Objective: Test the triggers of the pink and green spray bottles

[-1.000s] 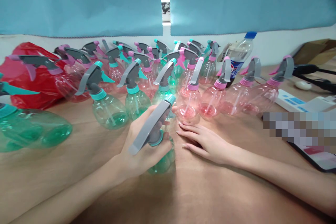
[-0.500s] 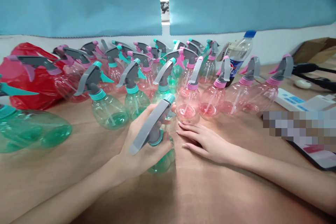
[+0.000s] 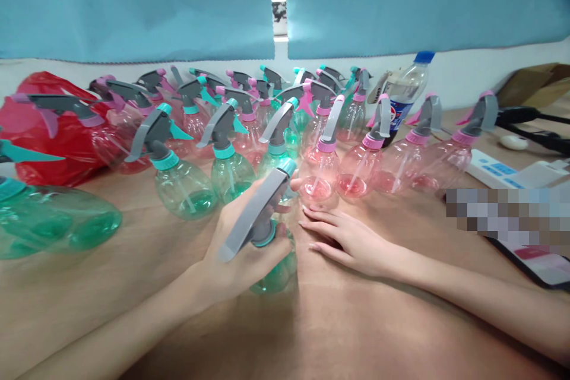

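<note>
Hardly anything is shifting since the earlier frame; both hands and all the bottles are keeping their places, with only the view itself drifting slightly. Left hand (image 3: 240,249) is wrapping round the neck of a green spray bottle (image 3: 262,230), its thumb curling along the near side and its other fingers reaching round the far side under the grey head; whether the trigger is being squeezed, I cannot tell, as the hand is mostly hiding it. That bottle is standing in front of the person on the surface (image 3: 356,332), its body running roughly upright; the grey head is slanting across it, the teal nozzle (image 3: 288,166) pointing away and to the right, the broad tail coming back toward the left wrist. Right hand (image 3: 351,243) is lying palm down, apart from the bottle on its right side, fingers loosely spread and holding nothing; so the left is being the nearer hand, already in contact. Just beyond the right fingertips a pink spray bottle (image 3: 318,175) is standing, and I cannot tell whether they are touching it; other green spray bottles (image 3: 184,190) are standing farther left, a red bag (image 3: 57,154) lying behind.
</note>
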A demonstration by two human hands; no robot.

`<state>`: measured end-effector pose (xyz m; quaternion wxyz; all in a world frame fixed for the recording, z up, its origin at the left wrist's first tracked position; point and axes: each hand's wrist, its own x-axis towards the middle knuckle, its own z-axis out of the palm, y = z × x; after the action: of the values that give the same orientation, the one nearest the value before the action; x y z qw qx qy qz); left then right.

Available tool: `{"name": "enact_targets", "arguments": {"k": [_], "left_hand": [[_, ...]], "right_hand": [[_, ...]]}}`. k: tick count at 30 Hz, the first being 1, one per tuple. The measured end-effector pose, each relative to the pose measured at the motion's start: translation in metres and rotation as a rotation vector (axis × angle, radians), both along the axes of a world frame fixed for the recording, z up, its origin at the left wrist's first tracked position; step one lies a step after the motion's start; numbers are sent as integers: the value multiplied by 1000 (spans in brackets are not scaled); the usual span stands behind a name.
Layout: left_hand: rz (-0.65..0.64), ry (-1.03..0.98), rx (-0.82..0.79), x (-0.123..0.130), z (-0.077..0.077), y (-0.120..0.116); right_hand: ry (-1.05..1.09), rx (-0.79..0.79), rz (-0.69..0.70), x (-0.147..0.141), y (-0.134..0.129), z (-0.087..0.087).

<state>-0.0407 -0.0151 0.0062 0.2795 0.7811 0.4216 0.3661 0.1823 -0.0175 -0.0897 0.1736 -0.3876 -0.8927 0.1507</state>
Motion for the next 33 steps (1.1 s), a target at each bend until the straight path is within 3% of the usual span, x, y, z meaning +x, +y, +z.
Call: {"name": "enact_targets", "arguments": {"k": [20,33], "left_hand": [[-33,-31,-55,2,9,-3],[-71,-55,109,1,7,-2]], "right_hand": [[4,0,-2,0,0,1],[11,2,-2,-1,0,2]]}}
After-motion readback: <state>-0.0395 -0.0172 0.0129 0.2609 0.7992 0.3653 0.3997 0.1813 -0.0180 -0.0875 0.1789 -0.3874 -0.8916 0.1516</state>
